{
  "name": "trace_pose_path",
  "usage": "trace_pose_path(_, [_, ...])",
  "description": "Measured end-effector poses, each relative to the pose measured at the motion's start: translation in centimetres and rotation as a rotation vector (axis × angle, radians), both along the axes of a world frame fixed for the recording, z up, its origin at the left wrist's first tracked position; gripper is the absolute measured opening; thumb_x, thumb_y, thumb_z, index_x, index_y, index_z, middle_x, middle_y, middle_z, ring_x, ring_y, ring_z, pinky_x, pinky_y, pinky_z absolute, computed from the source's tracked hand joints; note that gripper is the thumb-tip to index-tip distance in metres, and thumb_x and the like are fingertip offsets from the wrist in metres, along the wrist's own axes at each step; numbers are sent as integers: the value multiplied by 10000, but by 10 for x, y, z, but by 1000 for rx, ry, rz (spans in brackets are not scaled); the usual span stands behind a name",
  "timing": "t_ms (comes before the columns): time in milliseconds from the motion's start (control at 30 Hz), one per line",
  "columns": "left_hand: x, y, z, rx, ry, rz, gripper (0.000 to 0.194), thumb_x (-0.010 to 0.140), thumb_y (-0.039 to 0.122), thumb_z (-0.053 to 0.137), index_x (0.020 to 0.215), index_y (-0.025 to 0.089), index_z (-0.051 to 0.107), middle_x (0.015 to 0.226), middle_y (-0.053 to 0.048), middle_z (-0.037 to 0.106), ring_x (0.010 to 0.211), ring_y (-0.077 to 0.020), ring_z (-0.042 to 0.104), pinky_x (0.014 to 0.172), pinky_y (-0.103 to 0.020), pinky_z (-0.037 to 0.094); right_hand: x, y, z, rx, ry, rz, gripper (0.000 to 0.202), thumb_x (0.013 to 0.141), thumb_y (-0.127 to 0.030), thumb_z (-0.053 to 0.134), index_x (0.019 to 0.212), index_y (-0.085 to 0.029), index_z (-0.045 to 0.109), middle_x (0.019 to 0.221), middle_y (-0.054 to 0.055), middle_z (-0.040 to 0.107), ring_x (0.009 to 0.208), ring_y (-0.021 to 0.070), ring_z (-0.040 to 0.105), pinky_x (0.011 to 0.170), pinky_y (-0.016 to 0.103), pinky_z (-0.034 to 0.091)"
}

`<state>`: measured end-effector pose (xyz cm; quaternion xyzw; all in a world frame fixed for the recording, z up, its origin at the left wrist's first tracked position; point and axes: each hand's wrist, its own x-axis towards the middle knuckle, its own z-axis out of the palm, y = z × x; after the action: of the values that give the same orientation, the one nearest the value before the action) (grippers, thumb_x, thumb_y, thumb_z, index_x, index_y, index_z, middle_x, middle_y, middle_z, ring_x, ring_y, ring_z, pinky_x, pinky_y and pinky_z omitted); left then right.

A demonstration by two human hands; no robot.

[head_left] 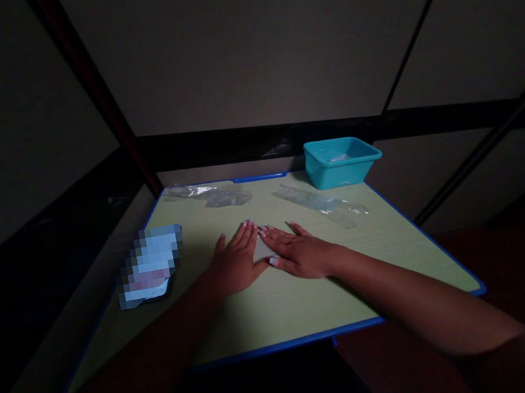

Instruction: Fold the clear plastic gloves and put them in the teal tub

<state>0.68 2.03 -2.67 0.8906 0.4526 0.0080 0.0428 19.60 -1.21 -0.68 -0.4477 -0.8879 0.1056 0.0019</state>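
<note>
Both hands lie palm down near the middle of the pale yellow-green table [273, 316]. My left hand [237, 262] is flat with its fingers stretched forward. Beside it, my right hand [300, 251] also lies flat, fingers pointing forward and left. The fingertips of the two hands nearly meet. Between them shows part of a pale, flat piece [262, 248], partly covered by the fingers; what it is I cannot tell. Behind the right hand lies a clear plastic wrapper [317, 202].
A turquoise basket [342, 172] stands at the back right with something pale inside. More crumpled clear plastic [227, 198] lies at the back left. On the left is a phone-like device [155, 263], partly blurred. Blue edging runs round the table, with a wall behind.
</note>
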Motion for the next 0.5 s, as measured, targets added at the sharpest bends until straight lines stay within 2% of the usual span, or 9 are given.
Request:
trace_pose_path(167, [1,-2,1,-9,-20,26,720,892,532,356,1478,153,177,1536,-133,123,1419,-285,127,1091,-553,146,5,1,5,-4,-50,-63,667,957,-485,253,1477,-81,147,1517,168,145,1412,262,123,1110,569,79])
trace_pose_path(300, [0,-2,1,-17,-39,27,731,887,567,341,1478,167,177,1539,-125,113,1420,-281,121,1093,-559,131,9,4,8,27,-42,-88,614,963,-454,253,1465,-104,212,1509,142,213,1414,251,129,1096,602,45])
trace_pose_path(500, [0,-3,3,-43,-48,36,740,892,566,332,1477,140,175,1535,-137,119,1422,-272,118,1099,-554,123,7,8,5,85,38,-35,587,971,-404,250,1486,-164,105,1530,100,159,1420,204,108,1097,584,43])
